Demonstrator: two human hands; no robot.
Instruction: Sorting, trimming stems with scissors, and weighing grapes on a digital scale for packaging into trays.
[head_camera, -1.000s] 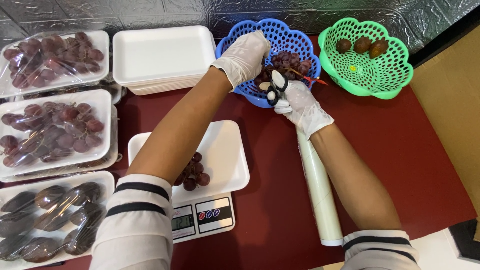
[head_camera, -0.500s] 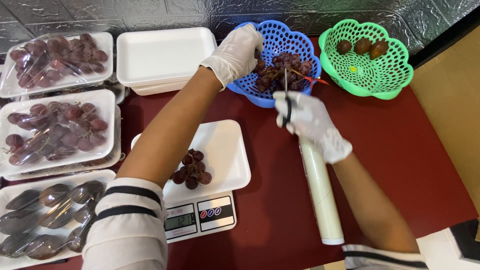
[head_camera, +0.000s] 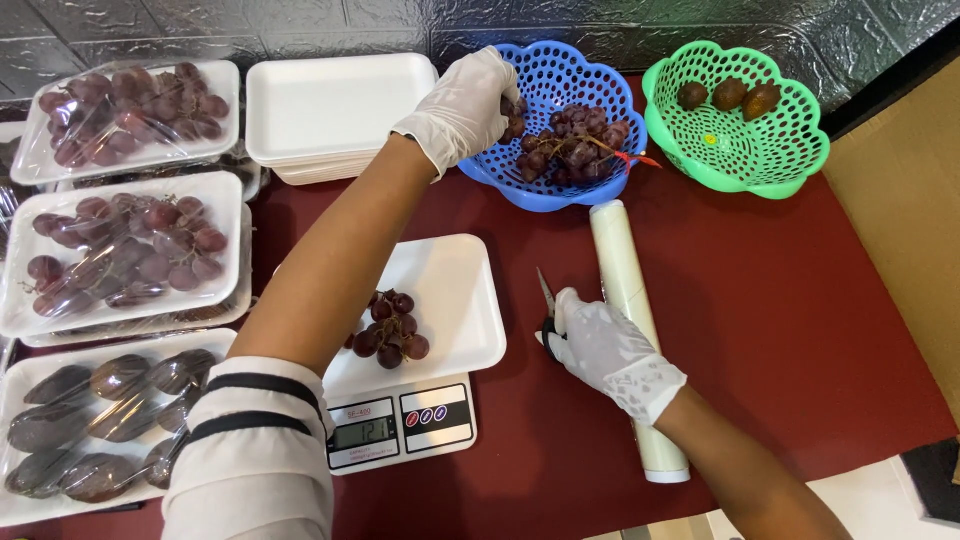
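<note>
My left hand (head_camera: 468, 105), in a white glove, reaches into the blue basket (head_camera: 558, 70) and grips dark red grapes (head_camera: 570, 140) at the bunch's left side. My right hand (head_camera: 608, 350), also gloved, rests low on the red table, shut on small scissors (head_camera: 547, 302) whose blades point away from me. Beside that hand lies a roll of cling film (head_camera: 625, 290). A white foam tray (head_camera: 452, 300) sits on a digital scale (head_camera: 400, 425) and holds a small cluster of grapes (head_camera: 390, 328).
A green basket (head_camera: 740, 120) with three brown fruits stands at the back right. A stack of empty foam trays (head_camera: 335, 105) is at the back. Wrapped trays of grapes (head_camera: 125, 250) and dark fruit (head_camera: 95, 410) line the left. A cardboard box (head_camera: 910, 200) borders the right.
My right hand has drawn back from the blue basket with the scissors, down to the table beside the cling film roll. My left hand stays in the basket on the grapes.
</note>
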